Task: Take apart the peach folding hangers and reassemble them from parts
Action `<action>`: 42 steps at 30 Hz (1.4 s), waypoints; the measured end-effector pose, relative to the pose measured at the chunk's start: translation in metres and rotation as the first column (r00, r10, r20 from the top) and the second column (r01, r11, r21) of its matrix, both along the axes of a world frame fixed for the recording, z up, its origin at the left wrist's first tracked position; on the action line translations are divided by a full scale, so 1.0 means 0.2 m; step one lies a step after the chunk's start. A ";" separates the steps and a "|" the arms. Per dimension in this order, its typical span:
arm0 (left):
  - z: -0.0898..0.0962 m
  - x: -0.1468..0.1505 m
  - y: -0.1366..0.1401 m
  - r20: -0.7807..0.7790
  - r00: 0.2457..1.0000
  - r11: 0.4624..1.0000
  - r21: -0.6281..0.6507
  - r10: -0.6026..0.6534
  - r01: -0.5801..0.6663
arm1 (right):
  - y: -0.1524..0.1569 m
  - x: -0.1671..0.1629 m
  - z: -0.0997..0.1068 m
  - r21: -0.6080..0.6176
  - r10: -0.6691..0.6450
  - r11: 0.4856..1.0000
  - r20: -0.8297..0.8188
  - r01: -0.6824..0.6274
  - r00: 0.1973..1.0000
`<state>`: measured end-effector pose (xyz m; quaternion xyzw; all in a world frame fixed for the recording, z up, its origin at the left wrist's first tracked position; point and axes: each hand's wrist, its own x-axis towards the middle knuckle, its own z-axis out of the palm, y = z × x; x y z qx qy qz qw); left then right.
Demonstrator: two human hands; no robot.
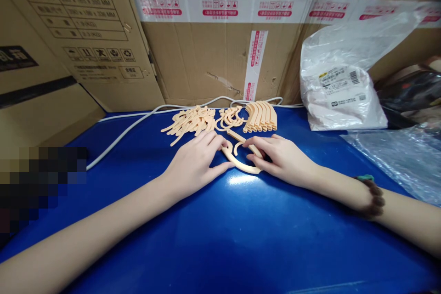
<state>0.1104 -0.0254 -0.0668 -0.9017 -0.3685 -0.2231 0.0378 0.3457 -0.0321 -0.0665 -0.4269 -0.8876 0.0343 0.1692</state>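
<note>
My left hand [198, 161] pinches one end of a beige plastic curved piece [244, 167], which looks like part of a folding clothes hanger. At the other end, my right hand [282, 158] has its fingers closed on the same hanger, by a straighter beige arm [236, 136]. A small hook-shaped part [236, 149] shows between the hands. The fingers partly cover where these pieces meet. Just beyond lie a loose pile of beige strips [191, 121], several curled hooks [230, 118] and a neat row of curved arms [261, 117].
Everything rests on a blue tabletop [220, 239]. Cardboard boxes [203, 55] wall off the back and left. A white cable [127, 133] runs along the rear. At the right stand a white plastic bag [344, 92] and clear plastic film [403, 156].
</note>
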 end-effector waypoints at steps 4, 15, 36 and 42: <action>0.00 0.01 0.00 0.005 0.999 0.997 -0.060 0.044 -0.044 | 0.00 0.00 0.00 0.013 0.017 1.000 0.003 -0.017 1.000; -0.01 0.01 0.01 0.009 0.998 0.994 -0.093 0.063 -0.062 | 0.00 0.01 0.00 -0.012 0.077 0.997 -0.048 -0.077 0.996; -0.01 0.02 0.00 0.184 0.977 0.948 -0.316 0.109 -0.046 | -0.07 -0.03 0.02 -0.017 0.409 0.912 0.107 -0.410 0.906; -0.01 0.01 0.01 0.218 0.971 0.944 -0.331 0.095 -0.018 | -0.07 -0.02 0.01 0.058 0.336 0.939 0.075 -0.340 0.939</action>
